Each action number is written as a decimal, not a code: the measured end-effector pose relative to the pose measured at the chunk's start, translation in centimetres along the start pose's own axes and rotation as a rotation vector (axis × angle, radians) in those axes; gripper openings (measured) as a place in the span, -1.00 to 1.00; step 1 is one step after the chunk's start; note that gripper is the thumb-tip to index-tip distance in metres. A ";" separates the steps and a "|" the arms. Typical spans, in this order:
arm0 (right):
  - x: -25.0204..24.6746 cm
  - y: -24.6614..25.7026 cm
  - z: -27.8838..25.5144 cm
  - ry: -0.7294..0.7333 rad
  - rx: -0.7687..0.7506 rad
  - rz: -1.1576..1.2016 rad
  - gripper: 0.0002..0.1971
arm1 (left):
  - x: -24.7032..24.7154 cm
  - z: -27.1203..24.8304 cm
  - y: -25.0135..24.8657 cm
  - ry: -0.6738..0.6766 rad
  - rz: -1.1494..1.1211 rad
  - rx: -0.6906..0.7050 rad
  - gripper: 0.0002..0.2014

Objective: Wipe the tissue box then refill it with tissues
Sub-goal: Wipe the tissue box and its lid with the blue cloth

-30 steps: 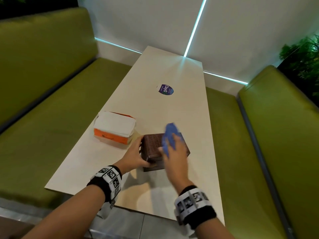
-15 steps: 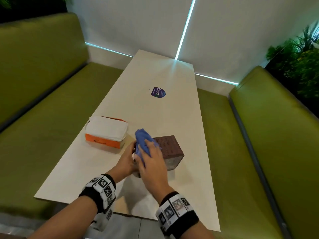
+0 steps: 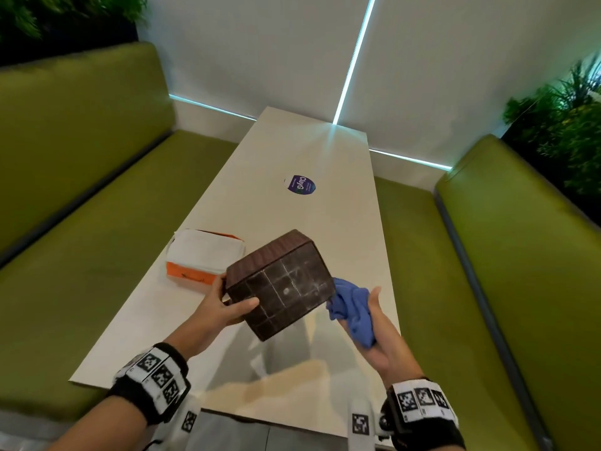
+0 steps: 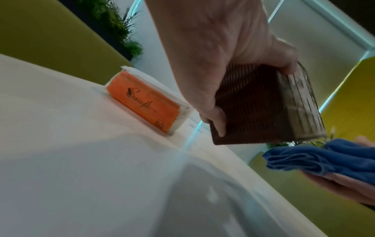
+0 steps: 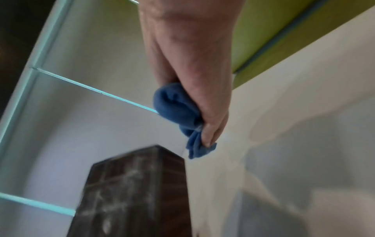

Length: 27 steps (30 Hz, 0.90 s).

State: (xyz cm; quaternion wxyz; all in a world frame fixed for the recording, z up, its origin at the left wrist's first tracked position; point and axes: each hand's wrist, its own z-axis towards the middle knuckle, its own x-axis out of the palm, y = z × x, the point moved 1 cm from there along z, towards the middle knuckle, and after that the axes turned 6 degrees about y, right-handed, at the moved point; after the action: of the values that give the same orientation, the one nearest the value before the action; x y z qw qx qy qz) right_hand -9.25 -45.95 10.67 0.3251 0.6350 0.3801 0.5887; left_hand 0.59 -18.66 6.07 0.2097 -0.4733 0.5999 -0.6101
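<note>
Tilting the tissue box (image 3: 279, 283) mid-frame, left hand (image 3: 224, 307) clamped on it, right hand (image 3: 374, 323) bunching the cloth (image 3: 353, 312); one-handed, it could slip.

The left hand (image 3: 221, 307) has lifted the box (image 3: 283, 284) off the table (image 3: 312, 151) and tipped its dusty underside up. The right hand (image 3: 377, 333) has drawn the cloth (image 3: 353, 307) off it, now just beside its right edge.
</note>
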 end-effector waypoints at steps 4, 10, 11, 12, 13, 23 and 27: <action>2.5 -2.5 -0.4 0.072 0.075 0.047 -0.27 | 2.2 0.1 -0.8 0.101 -0.063 -0.009 0.10; 3.3 -2.4 -0.1 -0.047 0.155 0.070 -0.19 | 4.6 -1.2 -1.7 0.188 -0.027 -0.007 -0.05; 3.4 -1.8 -0.2 -0.030 0.157 0.050 -0.19 | 4.7 -1.5 -1.9 0.211 0.004 0.001 -0.10; 3.4 -1.3 -0.4 -0.008 0.154 0.023 -0.18 | 4.8 -1.8 -2.1 0.242 0.048 0.007 -0.15; 3.3 -1.0 -0.5 0.003 0.147 -0.008 -0.17 | 4.9 -2.0 -2.4 0.271 0.089 0.007 -0.16; 3.2 2.5 -0.5 0.112 0.146 -0.462 -0.40 | 5.2 -0.6 -7.5 0.391 0.387 0.029 0.31; 2.9 3.1 0.0 0.063 0.102 -0.502 -0.43 | 5.3 0.5 -7.2 0.206 0.414 0.088 -0.02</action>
State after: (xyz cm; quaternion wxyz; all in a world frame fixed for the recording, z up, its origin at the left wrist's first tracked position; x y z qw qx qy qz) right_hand -8.91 -45.01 14.75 0.4166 0.5177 0.5648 0.4893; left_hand 0.83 -21.88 14.38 0.2884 -0.2660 0.6751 -0.6247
